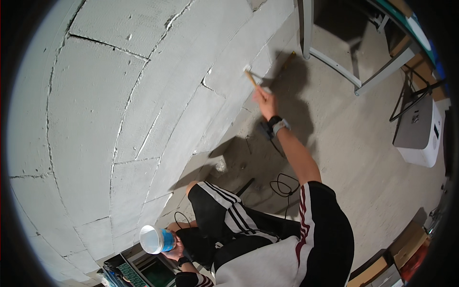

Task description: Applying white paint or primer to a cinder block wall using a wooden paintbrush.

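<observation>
My right hand (266, 101) grips the wooden handle of a small paintbrush (250, 77). Its pale tip meets the low part of the grey-white block wall (186, 81), not far from the floor. At lower left, my left hand (176, 248) is wrapped round a white plastic tub (152, 240) with a blue label. The tub is tilted, its mouth toward the wall; what it contains cannot be made out. Dark gaps and chipped joints run between the wall's blocks.
A grey metal frame (334, 64) stands on the concrete floor (354, 143) at upper right. Beyond it sits a white and grey box-shaped appliance (420, 136). A black cable (284, 185) lies looped by my knees. Cartons (409, 246) are at lower right, a crate (126, 268) at lower left.
</observation>
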`<act>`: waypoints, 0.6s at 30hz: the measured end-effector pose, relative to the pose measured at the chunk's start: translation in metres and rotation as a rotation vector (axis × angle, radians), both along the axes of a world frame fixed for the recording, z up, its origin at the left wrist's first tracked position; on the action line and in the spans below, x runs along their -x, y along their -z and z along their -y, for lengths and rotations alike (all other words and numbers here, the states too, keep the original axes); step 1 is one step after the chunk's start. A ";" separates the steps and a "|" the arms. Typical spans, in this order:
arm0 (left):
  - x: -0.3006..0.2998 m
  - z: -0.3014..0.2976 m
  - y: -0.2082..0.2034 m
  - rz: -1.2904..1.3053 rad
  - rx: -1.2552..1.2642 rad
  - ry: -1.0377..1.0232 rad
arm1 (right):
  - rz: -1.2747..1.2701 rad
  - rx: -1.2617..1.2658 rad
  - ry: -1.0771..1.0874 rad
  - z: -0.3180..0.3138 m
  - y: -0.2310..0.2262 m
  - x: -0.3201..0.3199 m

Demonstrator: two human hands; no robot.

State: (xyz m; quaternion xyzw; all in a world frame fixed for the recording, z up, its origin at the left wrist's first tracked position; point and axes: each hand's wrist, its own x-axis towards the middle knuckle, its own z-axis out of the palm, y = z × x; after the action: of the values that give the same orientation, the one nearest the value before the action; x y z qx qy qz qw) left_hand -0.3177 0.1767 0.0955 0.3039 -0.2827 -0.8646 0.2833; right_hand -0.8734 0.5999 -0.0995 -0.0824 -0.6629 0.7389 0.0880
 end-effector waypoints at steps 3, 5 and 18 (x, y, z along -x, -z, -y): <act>0.007 -0.006 -0.004 -0.043 -0.090 -0.029 | 0.015 0.097 -0.092 0.013 0.000 -0.036; 0.006 -0.001 0.000 0.003 -0.017 -0.121 | -0.047 0.054 -0.332 0.015 0.000 -0.053; -0.010 -0.013 0.025 0.001 -0.074 -0.268 | 0.026 0.213 0.022 0.013 -0.039 0.005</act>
State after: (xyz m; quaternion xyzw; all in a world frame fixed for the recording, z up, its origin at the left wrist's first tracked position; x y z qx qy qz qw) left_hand -0.3079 0.1901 0.0708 0.3496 -0.2076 -0.8286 0.3849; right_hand -0.8784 0.5869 -0.0607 -0.1083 -0.5807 0.8031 0.0781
